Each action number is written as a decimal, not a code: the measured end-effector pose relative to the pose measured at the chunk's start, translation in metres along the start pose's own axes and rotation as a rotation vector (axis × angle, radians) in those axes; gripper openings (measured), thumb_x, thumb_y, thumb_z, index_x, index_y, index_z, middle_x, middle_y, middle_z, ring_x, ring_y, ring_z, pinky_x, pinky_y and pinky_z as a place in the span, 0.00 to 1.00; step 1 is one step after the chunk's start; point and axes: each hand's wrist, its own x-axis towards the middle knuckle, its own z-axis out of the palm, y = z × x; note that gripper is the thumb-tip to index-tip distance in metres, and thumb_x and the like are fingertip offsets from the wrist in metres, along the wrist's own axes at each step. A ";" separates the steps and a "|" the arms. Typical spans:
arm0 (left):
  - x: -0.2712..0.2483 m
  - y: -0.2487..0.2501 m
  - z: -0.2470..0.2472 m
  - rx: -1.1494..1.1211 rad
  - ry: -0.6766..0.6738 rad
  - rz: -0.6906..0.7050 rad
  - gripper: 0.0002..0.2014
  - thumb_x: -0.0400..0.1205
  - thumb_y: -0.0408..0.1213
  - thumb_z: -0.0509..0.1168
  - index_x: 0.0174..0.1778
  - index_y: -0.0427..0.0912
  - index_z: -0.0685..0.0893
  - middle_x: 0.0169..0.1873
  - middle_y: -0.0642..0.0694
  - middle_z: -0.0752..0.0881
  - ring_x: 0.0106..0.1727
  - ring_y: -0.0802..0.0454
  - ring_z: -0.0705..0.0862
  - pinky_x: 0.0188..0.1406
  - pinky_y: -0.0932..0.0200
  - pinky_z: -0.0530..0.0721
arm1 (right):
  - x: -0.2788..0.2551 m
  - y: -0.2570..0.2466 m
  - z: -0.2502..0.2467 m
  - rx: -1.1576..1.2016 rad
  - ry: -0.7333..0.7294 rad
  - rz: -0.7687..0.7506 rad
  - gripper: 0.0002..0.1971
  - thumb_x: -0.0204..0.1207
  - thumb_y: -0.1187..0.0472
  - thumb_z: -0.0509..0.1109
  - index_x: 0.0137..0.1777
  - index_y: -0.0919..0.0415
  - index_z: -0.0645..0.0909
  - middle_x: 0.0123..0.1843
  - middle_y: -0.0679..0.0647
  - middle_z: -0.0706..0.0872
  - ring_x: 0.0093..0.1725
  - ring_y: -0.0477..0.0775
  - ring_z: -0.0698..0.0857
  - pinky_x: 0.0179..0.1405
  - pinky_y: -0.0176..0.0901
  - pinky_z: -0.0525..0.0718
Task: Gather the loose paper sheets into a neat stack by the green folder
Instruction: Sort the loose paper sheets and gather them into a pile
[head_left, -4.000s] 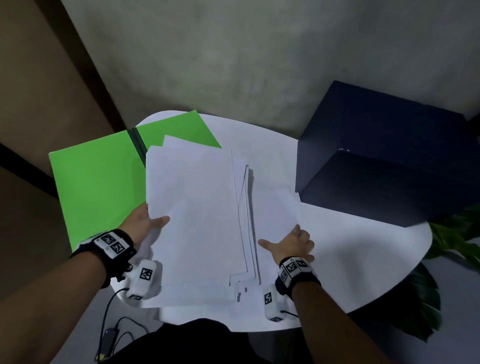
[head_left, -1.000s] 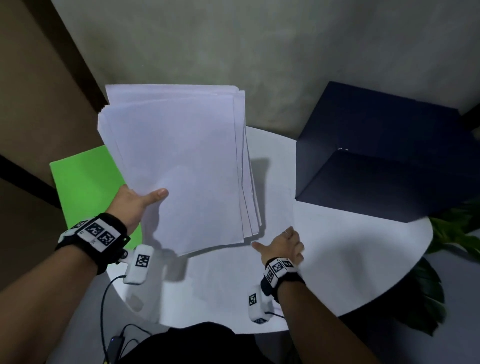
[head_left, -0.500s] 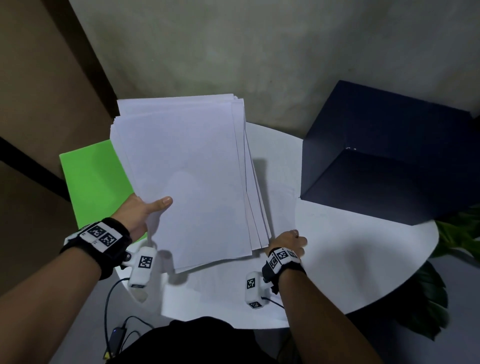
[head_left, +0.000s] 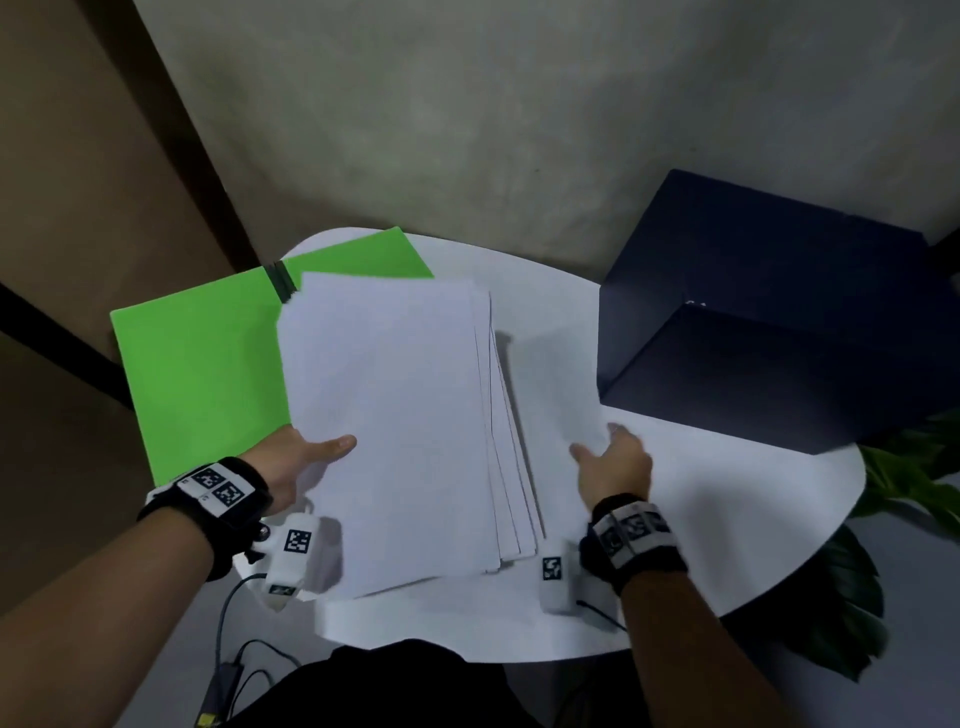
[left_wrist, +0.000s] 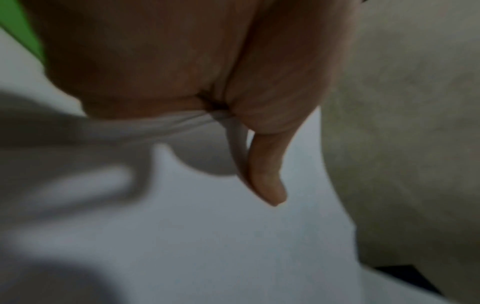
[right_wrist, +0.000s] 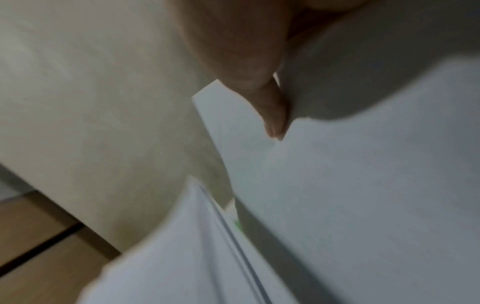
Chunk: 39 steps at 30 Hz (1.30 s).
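Note:
My left hand (head_left: 311, 453) grips a thick stack of white paper sheets (head_left: 395, 415) at its left edge, thumb on top. The stack hangs low over the round white table (head_left: 727, 519), its right edges fanned out, and it overlaps the right half of the open green folder (head_left: 197, 374). In the left wrist view my thumb (left_wrist: 267, 174) presses the paper (left_wrist: 233, 246). My right hand (head_left: 613, 457) lies to the stack's right with fingers straight, on a loose white sheet (head_left: 550, 374) flat on the table. The right wrist view shows that sheet (right_wrist: 363, 185) under my thumb (right_wrist: 270, 115).
A large dark blue box (head_left: 779, 322) takes up the table's back right. Green plant leaves (head_left: 909, 478) stick out beyond the right rim. A grey wall stands behind the table, and a cable (head_left: 228, 670) hangs below the front edge.
The stack in my left hand has come down from upright to low over the table and folder. My right hand has slid forward and right, and its fingers have straightened.

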 end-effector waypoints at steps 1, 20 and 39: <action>0.000 -0.001 0.007 0.073 -0.023 -0.010 0.36 0.64 0.63 0.79 0.36 0.27 0.79 0.18 0.41 0.73 0.18 0.51 0.71 0.23 0.61 0.67 | 0.002 -0.008 -0.018 -0.016 0.052 -0.065 0.19 0.74 0.62 0.77 0.65 0.63 0.82 0.60 0.62 0.89 0.60 0.65 0.87 0.62 0.52 0.84; 0.041 -0.019 0.031 -0.452 -0.086 -0.069 0.64 0.54 0.80 0.68 0.80 0.40 0.69 0.79 0.37 0.71 0.76 0.35 0.73 0.75 0.33 0.70 | 0.035 -0.003 0.075 0.004 -0.355 -0.018 0.29 0.75 0.54 0.76 0.75 0.62 0.76 0.72 0.58 0.82 0.72 0.62 0.80 0.72 0.52 0.78; 0.009 -0.005 0.047 0.099 0.179 0.163 0.28 0.70 0.42 0.80 0.63 0.39 0.79 0.55 0.44 0.86 0.57 0.42 0.83 0.60 0.49 0.82 | 0.009 0.028 0.060 -0.055 -0.122 0.316 0.34 0.75 0.58 0.77 0.78 0.65 0.68 0.72 0.65 0.80 0.66 0.68 0.83 0.57 0.54 0.84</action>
